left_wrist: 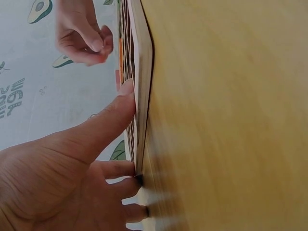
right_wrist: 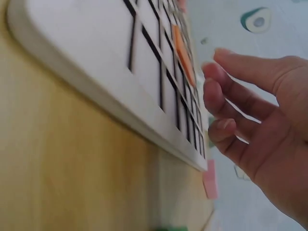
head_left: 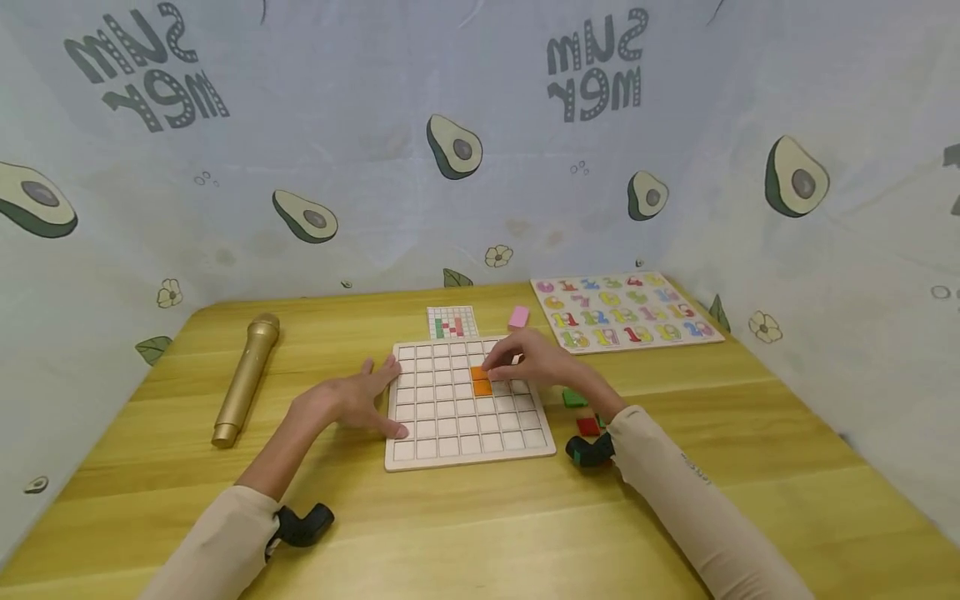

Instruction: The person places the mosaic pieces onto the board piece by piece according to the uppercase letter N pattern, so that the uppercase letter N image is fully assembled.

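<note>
A pale wooden grid board lies on the table with two orange square tiles side by side in its cells. My left hand rests at the board's left edge with fingers spread. In the left wrist view, its thumb lies on the board's face and its other fingers reach the edge. Just above the orange tiles hovers my right hand, fingers loosely bent. In the right wrist view, no tile shows between its thumb and index finger, and the orange tile sits on the board.
Behind the board are a small pattern card and a pink block. A number puzzle board lies at the back right. Green pieces and a red tile lie under the right forearm. At left is a gold microphone.
</note>
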Demonstrator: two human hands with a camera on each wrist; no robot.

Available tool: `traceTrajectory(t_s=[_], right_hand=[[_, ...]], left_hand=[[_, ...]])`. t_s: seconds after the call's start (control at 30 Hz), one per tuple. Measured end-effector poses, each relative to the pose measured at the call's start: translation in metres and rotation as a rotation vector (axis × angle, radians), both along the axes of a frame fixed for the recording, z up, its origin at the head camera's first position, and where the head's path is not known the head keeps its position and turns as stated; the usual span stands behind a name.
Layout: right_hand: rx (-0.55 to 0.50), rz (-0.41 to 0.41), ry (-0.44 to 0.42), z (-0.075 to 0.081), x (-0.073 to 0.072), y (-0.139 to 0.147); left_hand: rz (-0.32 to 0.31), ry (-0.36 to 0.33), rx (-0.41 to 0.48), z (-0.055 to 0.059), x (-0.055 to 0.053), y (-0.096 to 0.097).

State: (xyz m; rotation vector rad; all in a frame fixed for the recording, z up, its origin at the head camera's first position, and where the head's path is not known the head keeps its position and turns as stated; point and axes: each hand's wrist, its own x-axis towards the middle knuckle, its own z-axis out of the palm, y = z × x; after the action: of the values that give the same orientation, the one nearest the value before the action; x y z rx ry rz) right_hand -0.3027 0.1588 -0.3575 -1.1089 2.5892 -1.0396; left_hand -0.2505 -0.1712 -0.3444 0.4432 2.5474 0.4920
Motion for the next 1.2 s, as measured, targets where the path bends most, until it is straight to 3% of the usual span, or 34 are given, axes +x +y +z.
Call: traceTrajectory(t_s=[0.27, 0.47, 0.73, 1.03, 1.2], right_hand=[[0.037, -0.023, -0.078, 0.014, -0.003, 0.039], [0.029, -0.045, -0.057, 0.021, -0.001, 0.067], [0.005, -0.044, -0.104, 0.013, 0.007, 0.108], [0.034, -0.031, -0.19, 0.001, 0.018, 0.137], [0.038, -0.024, -0.193, -0.002, 0.025, 0.154]], left_hand=[[-0.021, 0.001, 0.017, 0.0, -0.002, 0.001], [-0.015, 0.006, 0.017, 0.002, 0.0, 0.001], [-0.013, 0.0, 0.03, 0.0, 0.003, -0.003], [-0.023, 0.005, 0.029, -0.001, 0.001, -0.003], [-0.017, 0.003, 0.022, 0.001, 0.0, -0.001]])
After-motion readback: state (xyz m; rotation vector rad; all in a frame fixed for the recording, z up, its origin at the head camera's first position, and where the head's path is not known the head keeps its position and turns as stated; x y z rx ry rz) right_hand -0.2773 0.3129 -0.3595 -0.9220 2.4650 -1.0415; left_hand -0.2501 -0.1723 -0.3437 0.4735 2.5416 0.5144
